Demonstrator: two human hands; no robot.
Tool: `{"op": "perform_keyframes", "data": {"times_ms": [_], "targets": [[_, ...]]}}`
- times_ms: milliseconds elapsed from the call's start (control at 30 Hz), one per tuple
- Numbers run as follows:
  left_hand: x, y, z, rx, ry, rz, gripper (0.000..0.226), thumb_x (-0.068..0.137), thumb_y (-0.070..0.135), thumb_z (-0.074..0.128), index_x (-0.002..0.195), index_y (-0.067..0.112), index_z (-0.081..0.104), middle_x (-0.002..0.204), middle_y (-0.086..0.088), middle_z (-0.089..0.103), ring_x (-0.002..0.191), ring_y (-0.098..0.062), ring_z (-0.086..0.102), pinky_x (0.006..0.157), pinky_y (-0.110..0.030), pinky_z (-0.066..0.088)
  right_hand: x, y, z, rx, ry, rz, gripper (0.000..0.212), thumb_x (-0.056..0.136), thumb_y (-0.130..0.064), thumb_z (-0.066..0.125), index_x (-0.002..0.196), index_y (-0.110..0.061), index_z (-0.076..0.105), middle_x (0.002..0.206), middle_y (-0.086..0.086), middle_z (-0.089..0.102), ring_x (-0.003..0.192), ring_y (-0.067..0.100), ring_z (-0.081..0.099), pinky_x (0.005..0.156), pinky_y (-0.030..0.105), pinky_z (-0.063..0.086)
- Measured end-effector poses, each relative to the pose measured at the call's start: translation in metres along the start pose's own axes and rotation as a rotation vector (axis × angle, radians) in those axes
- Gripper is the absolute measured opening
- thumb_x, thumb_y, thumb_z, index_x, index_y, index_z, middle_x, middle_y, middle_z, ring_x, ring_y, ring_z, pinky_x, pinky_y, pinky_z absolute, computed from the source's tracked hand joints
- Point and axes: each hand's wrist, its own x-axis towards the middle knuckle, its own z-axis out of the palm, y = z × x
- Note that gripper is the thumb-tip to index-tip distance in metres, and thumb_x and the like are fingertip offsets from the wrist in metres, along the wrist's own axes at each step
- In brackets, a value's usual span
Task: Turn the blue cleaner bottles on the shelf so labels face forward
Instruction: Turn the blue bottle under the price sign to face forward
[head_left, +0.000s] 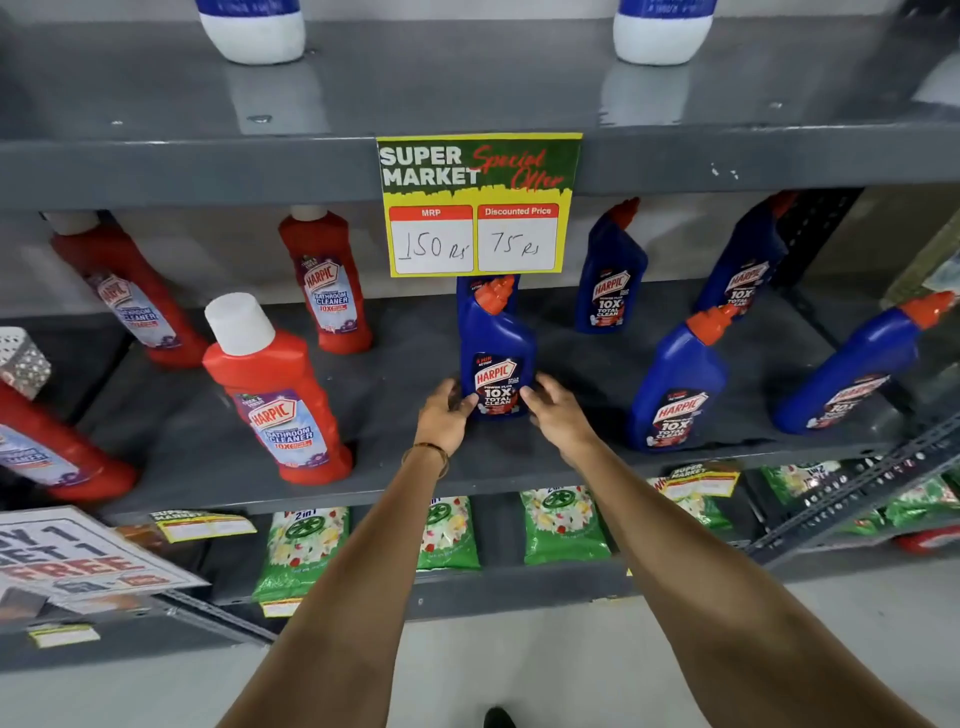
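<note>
Bottle (496, 343): dark blue, orange-red angled cap, red-and-white HARPIC label reading 10X TOTAL CLEAN. It stands upright at the middle of the grey shelf (395, 374), just below the yellow price card (478, 208). Long axis vertical, label facing forward, cap spout tilted right. Left hand (441, 415) grips the lower left side, thumb on the label edge, fingers curled round behind. Right hand (553, 410) holds the lower right side, fingers slightly spread and curled against it. Both arms reach forward.

Blue bottles (496, 348) wear orange-red caps (496, 293); red bottles (275, 395) white caps (239, 322); packets (563, 525) green, seemingly floral.
</note>
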Motion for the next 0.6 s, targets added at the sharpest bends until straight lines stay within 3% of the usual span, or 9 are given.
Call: {"op": "perform_keyframes", "data": {"times_ms": [367,500,600], "targets": [[-0.038,-0.011,-0.006,0.060,0.007,0.051,0.042,0.087,0.021,0.061,0.124,0.002,0.052,0.126,-0.013,0.062,0.117,-0.026,0.057,0.100,-0.035,0.046,-0.034,0.019,-0.006,-0.090,-0.004,-0.021,0.054,0.090,-0.030,0.054,0.138,-0.010,0.038,0.137,0.015,0.053,0.125,0.025,0.051,0.107,0.047,0.042],[-0.052,-0.012,-0.005,0.051,0.002,0.069,0.036,0.089,0.016,0.059,0.122,0.003,0.053,0.125,-0.014,0.062,0.116,-0.025,0.057,0.095,-0.029,0.044,-0.051,0.018,-0.008,-0.079,-0.020,-0.047,0.036,0.093,-0.022,0.050,0.127,-0.010,0.049,0.120,0.008,0.060,0.112,0.020,0.056,0.101,0.038,0.046],[-0.057,-0.012,-0.005,0.051,0.005,0.072,0.036,0.089,0.016,0.058,0.122,0.003,0.053,0.126,-0.014,0.061,0.116,-0.024,0.056,0.096,-0.029,0.044,-0.054,0.021,-0.008,-0.088,-0.010,-0.059,0.037,0.092,-0.023,0.051,0.127,-0.011,0.050,0.123,0.011,0.061,0.115,0.023,0.057,0.102,0.042,0.046]]}}
